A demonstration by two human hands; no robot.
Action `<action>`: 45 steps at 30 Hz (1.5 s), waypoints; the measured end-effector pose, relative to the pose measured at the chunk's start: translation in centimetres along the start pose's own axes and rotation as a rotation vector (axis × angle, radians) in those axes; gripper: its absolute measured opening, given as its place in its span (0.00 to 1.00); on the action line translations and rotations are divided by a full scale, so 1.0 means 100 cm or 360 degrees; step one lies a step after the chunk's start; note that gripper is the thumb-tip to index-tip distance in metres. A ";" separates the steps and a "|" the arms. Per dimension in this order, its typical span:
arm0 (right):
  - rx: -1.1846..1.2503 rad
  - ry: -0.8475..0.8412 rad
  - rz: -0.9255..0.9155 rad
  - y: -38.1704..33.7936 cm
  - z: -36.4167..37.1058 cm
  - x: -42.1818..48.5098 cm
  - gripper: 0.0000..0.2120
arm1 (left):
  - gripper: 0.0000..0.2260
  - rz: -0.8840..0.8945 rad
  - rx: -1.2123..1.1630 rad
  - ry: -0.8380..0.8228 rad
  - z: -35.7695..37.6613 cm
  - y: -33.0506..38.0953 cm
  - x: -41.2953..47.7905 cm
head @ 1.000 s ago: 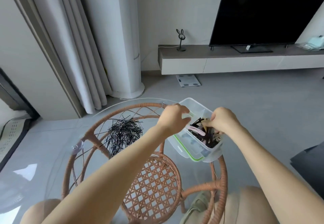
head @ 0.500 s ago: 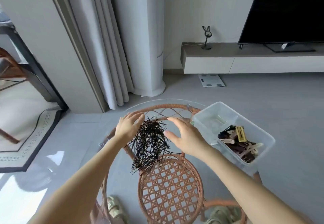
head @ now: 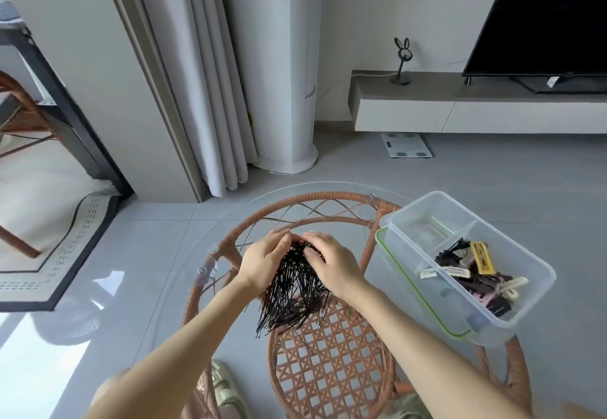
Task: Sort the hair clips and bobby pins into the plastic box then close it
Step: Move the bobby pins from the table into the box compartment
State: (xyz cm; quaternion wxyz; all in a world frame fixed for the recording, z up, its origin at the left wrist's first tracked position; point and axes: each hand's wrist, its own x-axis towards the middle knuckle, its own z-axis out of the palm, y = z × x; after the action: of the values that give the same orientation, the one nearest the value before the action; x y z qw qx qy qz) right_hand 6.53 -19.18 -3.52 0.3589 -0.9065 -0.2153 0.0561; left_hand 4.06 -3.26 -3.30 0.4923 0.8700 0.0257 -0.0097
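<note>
A heap of black bobby pins (head: 292,297) lies on the round glass table (head: 177,264) with a rattan frame. My left hand (head: 262,266) and my right hand (head: 333,266) close in on the heap from both sides, fingers curled over its far end and squeezing the pins into a bundle. To the right stands the clear plastic box (head: 427,208), open and split into compartments. Several hair clips (head: 473,274) in brown, yellow, cream and pink fill its near compartment. The far compartments look empty. The box rests on its green-edged lid (head: 407,282).
The box overhangs the table's right edge. Beyond the table are a white column unit (head: 282,90), grey curtains (head: 203,74), a bathroom scale (head: 406,145) on the floor, and a low TV shelf (head: 476,103). A rug (head: 52,248) lies to the left.
Both hands left the box and moved left to the bobby pins. From open on either side of the heap, they have closed together on it, bunching the pins.
</note>
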 end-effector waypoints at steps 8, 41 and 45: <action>-0.0241 0.0378 -0.0241 -0.016 -0.026 -0.055 0.19 | 0.19 0.0049 -0.0130 0.0004 0.007 0.004 -0.037; -0.0871 -0.0462 0.0068 -0.044 -0.027 -0.043 0.43 | 0.37 -0.0308 0.1047 -0.0186 -0.019 0.035 -0.053; -0.0729 -0.0331 0.0025 -0.044 -0.019 -0.030 0.26 | 0.36 -0.0489 0.1076 -0.0041 -0.012 0.041 -0.056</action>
State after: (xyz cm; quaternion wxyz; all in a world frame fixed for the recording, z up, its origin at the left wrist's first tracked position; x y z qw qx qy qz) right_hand 2.73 -18.78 0.67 0.1196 -0.9551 -0.2512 0.1014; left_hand -1.32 -4.57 1.09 0.1702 0.9693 0.1451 -0.1022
